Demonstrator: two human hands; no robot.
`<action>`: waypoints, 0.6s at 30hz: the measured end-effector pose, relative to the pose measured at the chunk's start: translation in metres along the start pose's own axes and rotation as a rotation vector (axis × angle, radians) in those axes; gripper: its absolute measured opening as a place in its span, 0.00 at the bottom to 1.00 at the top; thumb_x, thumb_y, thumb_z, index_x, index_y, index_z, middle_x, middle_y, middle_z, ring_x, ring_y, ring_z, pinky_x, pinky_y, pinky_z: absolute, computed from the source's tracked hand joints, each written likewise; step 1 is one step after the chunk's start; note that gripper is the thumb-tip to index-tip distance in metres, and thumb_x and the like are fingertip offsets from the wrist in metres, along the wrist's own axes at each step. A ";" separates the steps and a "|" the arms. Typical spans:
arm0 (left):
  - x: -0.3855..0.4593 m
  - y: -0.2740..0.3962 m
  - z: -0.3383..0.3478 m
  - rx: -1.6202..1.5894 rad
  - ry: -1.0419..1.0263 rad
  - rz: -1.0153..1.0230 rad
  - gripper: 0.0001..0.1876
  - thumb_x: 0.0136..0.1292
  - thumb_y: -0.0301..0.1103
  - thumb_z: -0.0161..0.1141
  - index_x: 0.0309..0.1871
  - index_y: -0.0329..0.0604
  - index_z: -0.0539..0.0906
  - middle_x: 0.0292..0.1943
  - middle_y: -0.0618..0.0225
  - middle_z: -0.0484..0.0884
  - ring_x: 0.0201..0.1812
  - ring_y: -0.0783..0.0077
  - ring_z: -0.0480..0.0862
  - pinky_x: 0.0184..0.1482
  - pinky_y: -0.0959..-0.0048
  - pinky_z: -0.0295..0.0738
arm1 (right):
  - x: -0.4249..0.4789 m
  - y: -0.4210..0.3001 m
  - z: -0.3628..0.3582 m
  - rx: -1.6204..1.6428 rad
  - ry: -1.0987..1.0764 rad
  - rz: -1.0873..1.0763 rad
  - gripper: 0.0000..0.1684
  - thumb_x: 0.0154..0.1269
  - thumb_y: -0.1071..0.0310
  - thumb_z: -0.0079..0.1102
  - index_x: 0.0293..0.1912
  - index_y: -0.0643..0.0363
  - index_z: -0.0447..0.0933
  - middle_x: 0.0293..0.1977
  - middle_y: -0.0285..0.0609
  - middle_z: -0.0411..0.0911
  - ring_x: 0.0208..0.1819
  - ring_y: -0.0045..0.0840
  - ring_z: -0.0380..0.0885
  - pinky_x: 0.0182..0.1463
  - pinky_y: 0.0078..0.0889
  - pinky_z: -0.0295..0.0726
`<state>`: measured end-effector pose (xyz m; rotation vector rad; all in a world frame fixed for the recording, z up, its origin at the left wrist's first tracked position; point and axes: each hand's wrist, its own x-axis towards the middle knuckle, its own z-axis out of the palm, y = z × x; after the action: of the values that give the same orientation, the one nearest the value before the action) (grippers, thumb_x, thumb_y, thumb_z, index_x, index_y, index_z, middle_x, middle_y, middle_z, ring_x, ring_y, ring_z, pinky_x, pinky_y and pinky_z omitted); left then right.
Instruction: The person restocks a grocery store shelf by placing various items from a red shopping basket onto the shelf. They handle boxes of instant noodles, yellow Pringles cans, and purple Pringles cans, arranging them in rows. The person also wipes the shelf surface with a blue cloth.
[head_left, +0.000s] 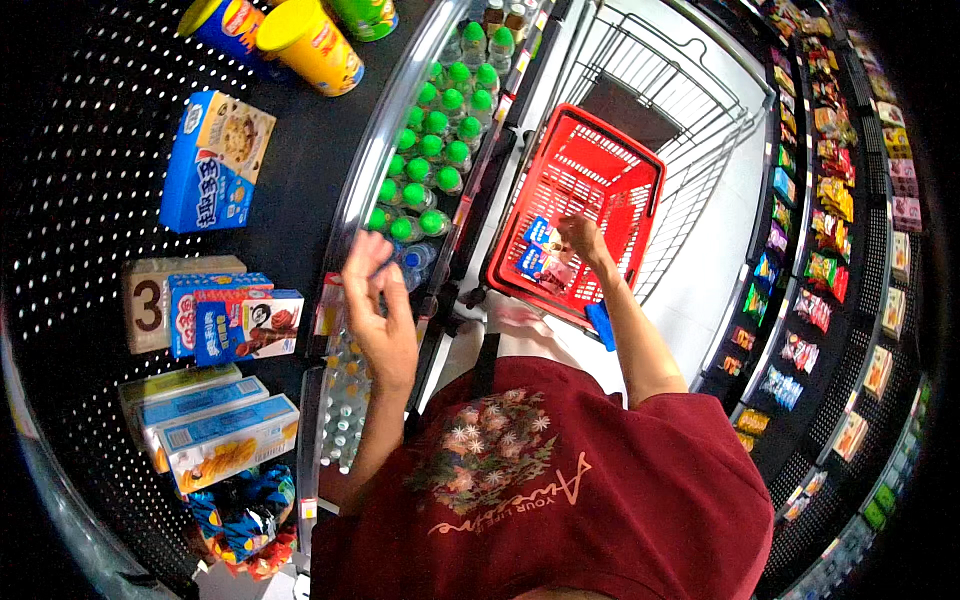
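My left hand (384, 319) is raised at the edge of a black shelf, its fingers apart and nothing in them. It is nearest to the shelf's clear front rail (352, 202) and a blue-capped bottle (417, 256) on the level below. My right hand (583, 238) reaches down into a red plastic shopping basket (555, 150), fingers curled. Beside it in the basket lie blue-and-pink snack packages (540, 251). Whether the fingers touch or grip anything there cannot be made out.
A wire shopping cart (697, 225) bears the basket. On the left shelf stand a blue cookie box (214, 169), snack cartons (232, 439) and a yellow canister (315, 49). Green-capped bottles (431, 146) fill a lower level. Across the white floor (686, 300), another shelf holds snack bags (832, 199).
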<state>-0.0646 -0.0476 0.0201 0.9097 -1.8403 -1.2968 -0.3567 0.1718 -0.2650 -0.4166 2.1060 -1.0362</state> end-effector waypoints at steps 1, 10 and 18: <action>-0.010 -0.007 0.003 -0.007 -0.048 -0.051 0.24 0.81 0.26 0.54 0.77 0.35 0.69 0.69 0.52 0.78 0.67 0.63 0.80 0.66 0.65 0.77 | -0.009 0.011 0.012 -0.024 0.004 0.005 0.17 0.74 0.60 0.65 0.50 0.66 0.83 0.33 0.40 0.85 0.33 0.25 0.82 0.37 0.28 0.82; -0.052 -0.034 0.014 0.085 -0.383 -0.242 0.20 0.77 0.23 0.57 0.69 0.37 0.77 0.57 0.53 0.87 0.52 0.66 0.90 0.54 0.70 0.83 | -0.008 0.113 0.075 -0.489 -0.020 -0.002 0.40 0.62 0.52 0.75 0.66 0.65 0.74 0.55 0.57 0.83 0.59 0.48 0.82 0.65 0.46 0.80; -0.097 -0.082 0.017 0.051 -0.504 -0.442 0.14 0.80 0.27 0.57 0.64 0.35 0.81 0.52 0.60 0.89 0.52 0.71 0.89 0.57 0.72 0.81 | 0.007 0.134 0.098 -0.605 -0.116 0.222 0.49 0.53 0.46 0.81 0.67 0.59 0.70 0.63 0.57 0.78 0.67 0.52 0.75 0.68 0.53 0.78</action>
<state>-0.0176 0.0219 -0.0762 1.1374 -2.1274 -1.8953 -0.2848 0.1976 -0.4123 -0.5004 2.2688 -0.2252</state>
